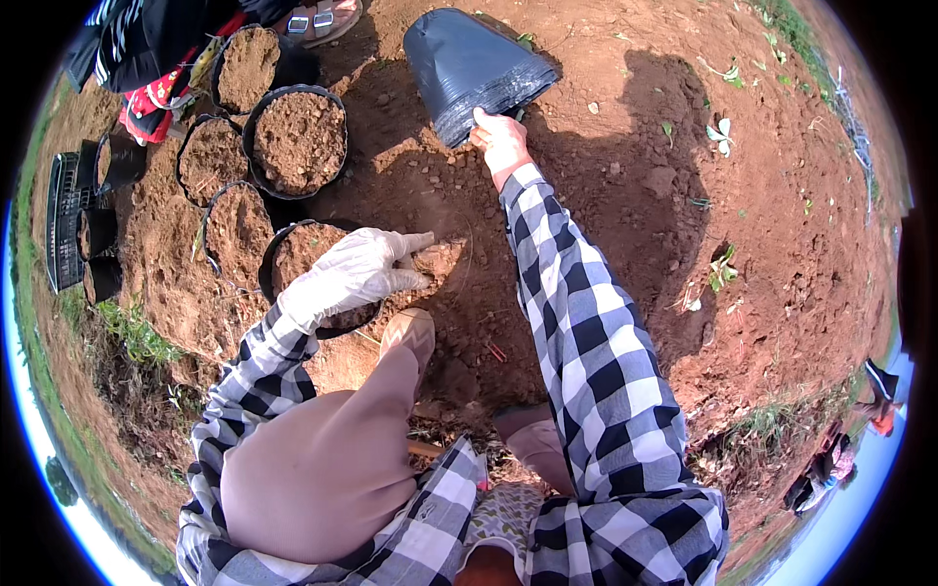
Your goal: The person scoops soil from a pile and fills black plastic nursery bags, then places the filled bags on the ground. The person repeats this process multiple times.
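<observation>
My right hand (502, 143), bare, grips the rim edge of a stack of nested black plastic nursery pots (473, 69), which lies tilted on its side over the soil. The thumb shows on the rim; the other fingers are partly hidden. My left hand (355, 267), in a whitish glove, hovers over or rests at the nearest soil-filled black pot (304, 249); contact cannot be told. Its thumb and index finger are apart, with nothing seen between them. Just beyond the fingertips is a sunlit patch of loose soil (443, 260).
Several soil-filled black pots (300, 143) stand close together at the left. Further left are more pots (121, 161) and a black plastic crate (64, 220). Another person's sandalled foot (322, 22) is at the top. My shoe (410, 333) stands beside the nearest pot.
</observation>
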